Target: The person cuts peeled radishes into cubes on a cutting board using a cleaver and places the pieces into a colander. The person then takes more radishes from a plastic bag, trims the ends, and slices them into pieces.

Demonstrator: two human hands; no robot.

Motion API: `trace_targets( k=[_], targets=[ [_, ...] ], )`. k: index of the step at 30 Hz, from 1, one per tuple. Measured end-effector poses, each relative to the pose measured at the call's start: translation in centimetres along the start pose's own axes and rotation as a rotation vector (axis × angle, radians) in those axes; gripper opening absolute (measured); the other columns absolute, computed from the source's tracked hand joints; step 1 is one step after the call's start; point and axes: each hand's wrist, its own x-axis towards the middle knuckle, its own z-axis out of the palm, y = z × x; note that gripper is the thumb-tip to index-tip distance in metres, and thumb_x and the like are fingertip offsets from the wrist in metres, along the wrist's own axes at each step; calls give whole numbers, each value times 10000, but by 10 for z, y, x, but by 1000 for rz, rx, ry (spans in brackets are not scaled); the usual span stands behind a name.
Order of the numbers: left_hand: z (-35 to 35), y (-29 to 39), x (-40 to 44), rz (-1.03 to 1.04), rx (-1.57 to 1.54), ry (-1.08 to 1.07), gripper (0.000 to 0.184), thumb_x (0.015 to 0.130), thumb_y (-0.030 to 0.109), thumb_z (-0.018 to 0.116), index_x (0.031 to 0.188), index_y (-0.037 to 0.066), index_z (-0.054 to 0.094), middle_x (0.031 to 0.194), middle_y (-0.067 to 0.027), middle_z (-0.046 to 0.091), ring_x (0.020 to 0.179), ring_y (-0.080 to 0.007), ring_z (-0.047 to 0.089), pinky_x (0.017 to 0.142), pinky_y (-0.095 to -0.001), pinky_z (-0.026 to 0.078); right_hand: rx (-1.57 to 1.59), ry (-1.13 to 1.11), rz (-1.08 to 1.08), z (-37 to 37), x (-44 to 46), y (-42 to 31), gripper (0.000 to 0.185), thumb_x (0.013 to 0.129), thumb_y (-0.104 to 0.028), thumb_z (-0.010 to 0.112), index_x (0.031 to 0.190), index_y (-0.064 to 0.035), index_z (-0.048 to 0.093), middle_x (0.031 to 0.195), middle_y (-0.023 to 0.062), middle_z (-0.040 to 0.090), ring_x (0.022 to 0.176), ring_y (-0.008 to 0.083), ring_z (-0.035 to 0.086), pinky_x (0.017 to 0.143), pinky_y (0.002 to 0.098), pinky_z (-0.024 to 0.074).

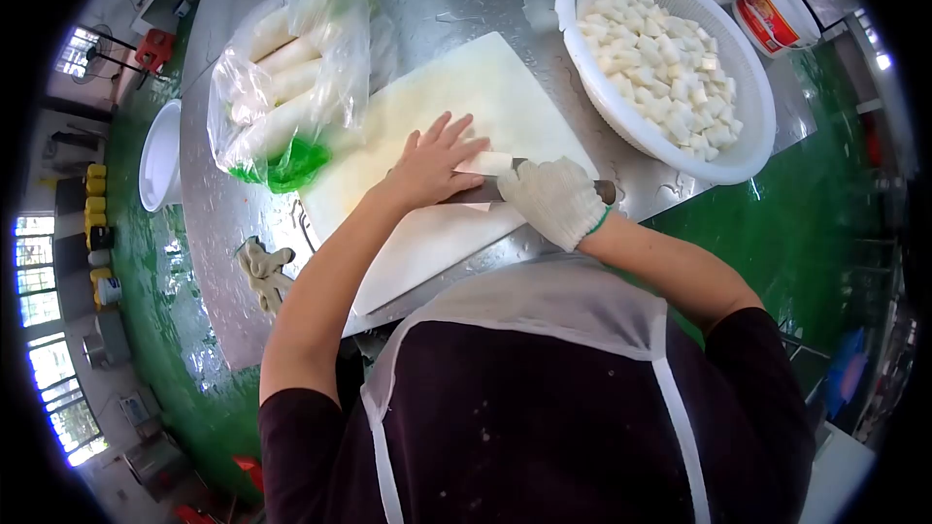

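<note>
My left hand (439,163) is bare and lies with its fingers spread over the white cutting board (437,262). Its fingertips are beside a peeled white radish piece (490,163). In a knitted white glove, my right hand (555,199) is closed round the handle of a knife (476,194). The dark handle end sticks out to the right of the glove, while the blade points left, close to the radish piece and partly hidden under my left hand. Whether the edge touches the radish, I cannot tell.
A clear plastic bag (291,68) of whole white radishes lies at the board's upper left. On the right stands a white basket (607,116) full of diced radish, with a labelled tub (775,12) behind it. A crumpled glove (262,272) rests near the table's left edge.
</note>
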Motion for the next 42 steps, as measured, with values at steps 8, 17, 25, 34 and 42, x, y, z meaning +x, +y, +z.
trace_targets(
  k=[8, 17, 25, 34, 42],
  targets=[
    [17, -21, 28, 62, 44, -111, 599, 894, 342, 627, 1447, 260, 412, 1523, -16, 355, 1427, -268, 281, 1124, -521, 258, 166, -216, 113, -38, -40, 24, 81, 833, -131, 547, 837, -59, 585, 752, 139, 647, 689, 313, 680, 552, 425, 534],
    [22, -12, -36, 63, -32, 43, 877, 729, 374, 773, 1425, 27, 369, 1343, -166, 467, 1228, -326, 441, 1039, -420, 365, 510, -221, 710, -47, -116, 46, 209, 899, -263, 527, 986, -73, 528, 825, 190, 651, 796, 409, 639, 715, 502, 486],
    [71, 52, -27, -444, -59, 386, 810, 779, 350, 747, 1402, -15, 379, 1280, -192, 476, 1143, -364, 452, 965, -452, 369, 397, -327, 678, -42, -48, 41, 203, 890, -194, 481, 1011, -35, 513, 817, 237, 647, 813, 433, 637, 734, 527, 481],
    [74, 55, -33, -509, -91, 454, 802, 742, 334, 755, 1371, -14, 398, 1290, -188, 458, 1148, -360, 445, 967, -454, 367, 282, -412, 400, -42, -32, 30, 137, 892, -148, 468, 975, -47, 508, 730, 175, 643, 681, 383, 647, 584, 499, 493],
    [83, 47, -37, -414, -189, 575, 697, 695, 171, 724, 1297, -33, 439, 1209, -210, 447, 1113, -374, 437, 982, -453, 374, 351, -390, 350, -68, -30, 25, 108, 871, -123, 484, 949, -51, 498, 689, 168, 624, 648, 394, 624, 563, 509, 465]
  ],
)
